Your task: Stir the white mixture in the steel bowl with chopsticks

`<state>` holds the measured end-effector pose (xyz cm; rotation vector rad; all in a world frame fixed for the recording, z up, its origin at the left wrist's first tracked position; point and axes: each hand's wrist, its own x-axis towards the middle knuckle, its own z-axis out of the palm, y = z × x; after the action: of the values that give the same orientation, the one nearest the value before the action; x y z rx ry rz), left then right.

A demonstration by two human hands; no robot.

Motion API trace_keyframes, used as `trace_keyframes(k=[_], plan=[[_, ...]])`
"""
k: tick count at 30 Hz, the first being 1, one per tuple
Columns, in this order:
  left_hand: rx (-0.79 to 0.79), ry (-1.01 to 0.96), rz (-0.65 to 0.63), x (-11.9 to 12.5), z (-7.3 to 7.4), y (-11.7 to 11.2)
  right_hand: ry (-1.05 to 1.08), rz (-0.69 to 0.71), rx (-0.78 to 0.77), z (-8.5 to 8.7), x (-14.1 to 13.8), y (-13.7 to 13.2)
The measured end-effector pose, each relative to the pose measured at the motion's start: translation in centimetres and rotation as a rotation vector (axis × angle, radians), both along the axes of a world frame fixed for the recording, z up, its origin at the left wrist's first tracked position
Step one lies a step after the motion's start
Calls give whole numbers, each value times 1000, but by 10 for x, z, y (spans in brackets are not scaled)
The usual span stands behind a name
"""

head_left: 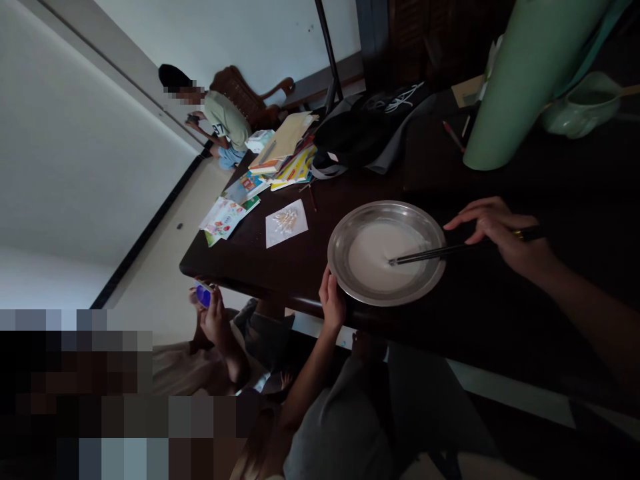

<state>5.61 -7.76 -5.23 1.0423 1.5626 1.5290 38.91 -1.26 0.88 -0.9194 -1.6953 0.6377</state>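
Observation:
A round metal plate (350,230) holding a thin white liquid (373,257) rests on a dark wooden table (480,313). My right hand (497,230) is closed on a pair of dark chopsticks (440,251), whose tips dip into the liquid near the plate's middle. My left hand (331,300) grips the plate's near-left rim at the table edge, fingers curled around it.
Books and papers (287,157), a white card with cotton swabs (286,223), a black bag (357,137), a green cylinder (520,73) and a green pot (580,107) lie on the table. One person sits beside me with a small device (204,293); another sits on the floor (225,123).

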Motion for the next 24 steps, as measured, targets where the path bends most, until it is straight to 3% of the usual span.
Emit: trace_keyframes(k=[3, 6, 11, 14, 17, 20, 24], plan=[[3, 7, -5, -1, -2, 0, -114, 81, -21, -7, -9, -3], [6, 2, 0, -1, -3, 0, -212, 47, 2, -9, -12, -3], [15, -19, -7, -1, -5, 1, -46, -78, 66, 1, 2, 0], [-8, -27, 1, -2, -6, 1, -9, 27, 32, -1, 0, -1], [-8, -13, 12, -1, -5, 1, -141, 94, 11, -9, -10, -3], [-2, -2, 13, -1, -5, 1, -239, 24, 39, -10, -12, -3], [-6, -27, 9, 0, -5, 1, -105, -99, 110, 1, 0, -1]])
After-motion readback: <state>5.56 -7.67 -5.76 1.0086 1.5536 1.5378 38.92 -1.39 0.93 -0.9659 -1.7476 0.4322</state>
